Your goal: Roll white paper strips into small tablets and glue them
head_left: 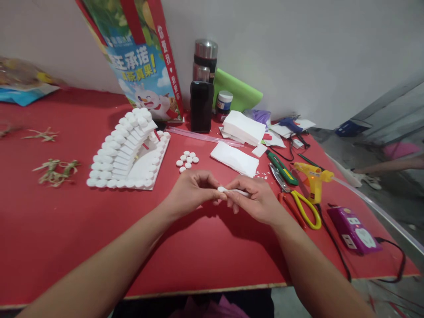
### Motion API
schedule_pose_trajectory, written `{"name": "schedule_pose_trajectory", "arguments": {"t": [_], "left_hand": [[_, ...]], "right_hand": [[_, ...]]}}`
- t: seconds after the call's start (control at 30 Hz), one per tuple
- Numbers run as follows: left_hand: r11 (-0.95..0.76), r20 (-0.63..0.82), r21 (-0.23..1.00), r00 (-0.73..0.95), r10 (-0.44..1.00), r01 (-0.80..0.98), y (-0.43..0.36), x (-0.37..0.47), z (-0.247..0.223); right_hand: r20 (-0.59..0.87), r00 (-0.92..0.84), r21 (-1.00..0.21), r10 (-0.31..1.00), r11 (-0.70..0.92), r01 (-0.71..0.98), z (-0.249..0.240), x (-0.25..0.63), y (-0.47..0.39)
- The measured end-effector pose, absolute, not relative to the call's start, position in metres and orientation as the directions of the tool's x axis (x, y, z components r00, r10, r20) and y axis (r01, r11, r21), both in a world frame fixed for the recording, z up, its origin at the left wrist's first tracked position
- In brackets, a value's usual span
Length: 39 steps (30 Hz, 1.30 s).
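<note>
My left hand (194, 193) and my right hand (258, 199) meet over the near middle of the red table. A thin white roll (243, 193), which looks like paper, lies between my right thumb and fingers. Its round white end (221, 189) points left, and my left thumb and fingers pinch around it. Just beyond my left hand lie several loose white discs (188, 165). To their left stands a white stair-like model (129, 154), edged with rows of similar discs. A stack of white paper strips (235, 159) lies beyond my right hand.
On the right are a green utility knife (283, 168), yellow-handled scissors (306, 210), a yellow glue gun (313, 179) with a long clear stick, and a purple power socket (354, 229) with cables. A black phone (201, 107), flasks and a printed bag (142, 66) stand behind. Straw knots (58, 171) lie left.
</note>
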State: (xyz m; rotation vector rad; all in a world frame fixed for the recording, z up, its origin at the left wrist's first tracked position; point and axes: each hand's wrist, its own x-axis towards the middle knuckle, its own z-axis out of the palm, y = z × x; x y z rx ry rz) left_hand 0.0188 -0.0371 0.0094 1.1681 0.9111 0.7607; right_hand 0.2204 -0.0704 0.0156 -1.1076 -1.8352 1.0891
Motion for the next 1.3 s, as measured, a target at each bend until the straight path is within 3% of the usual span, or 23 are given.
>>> {"name": "schedule_pose_trajectory", "arguments": {"t": [0.17, 0.3, 0.53, 0.73, 0.87, 1.0, 1.07, 1.13, 1.2, 1.3], "left_hand": [[0.230, -0.197, 0.972, 0.365, 0.910, -0.047, -0.039, 0.026, 0.004], [0.170, -0.121, 0.982, 0.429, 0.895, -0.078, -0.035, 0.023, -0.001], [0.215, -0.149, 0.974, 0.511, 0.846, -0.072, -0.026, 0.015, -0.006], [0.106, -0.078, 0.994, 0.475, 0.876, -0.032, -0.031, 0.023, -0.005], [0.038, -0.040, 0.999, 0.340, 0.939, 0.011, -0.041, 0.031, -0.005], [-0.094, 0.073, 0.992, 0.243, 0.967, 0.079, -0.048, 0.035, -0.008], [-0.134, 0.106, 0.985, 0.229, 0.968, 0.112, -0.047, 0.034, -0.010], [-0.154, 0.119, 0.979, 0.236, 0.964, 0.136, -0.044, 0.032, -0.010], [-0.134, 0.099, 0.984, 0.266, 0.959, 0.119, -0.040, 0.031, -0.011], [-0.026, 0.006, 0.998, 0.350, 0.937, 0.054, -0.035, 0.028, -0.010]], "right_hand": [[0.124, -0.289, -0.899, 0.949, 0.231, 0.373, 0.007, 0.217, -0.066], [0.105, -0.237, -0.920, 0.966, 0.185, 0.346, 0.003, 0.217, -0.063], [0.036, -0.282, -0.959, 0.959, 0.112, 0.259, 0.005, 0.220, -0.061], [0.053, -0.211, -0.932, 0.976, 0.124, 0.341, -0.001, 0.217, -0.061], [0.168, -0.160, -0.832, 0.973, 0.227, 0.506, -0.003, 0.211, -0.065], [0.346, -0.159, -0.595, 0.925, 0.347, 0.725, -0.006, 0.202, -0.071], [0.344, -0.160, -0.579, 0.925, 0.344, 0.739, -0.005, 0.200, -0.072], [0.244, -0.141, -0.731, 0.959, 0.278, 0.623, -0.003, 0.201, -0.069], [0.077, -0.115, -0.921, 0.990, 0.115, 0.371, 0.000, 0.207, -0.065], [-0.159, -0.082, -0.987, 0.984, -0.159, 0.003, 0.006, 0.219, -0.056]]}}
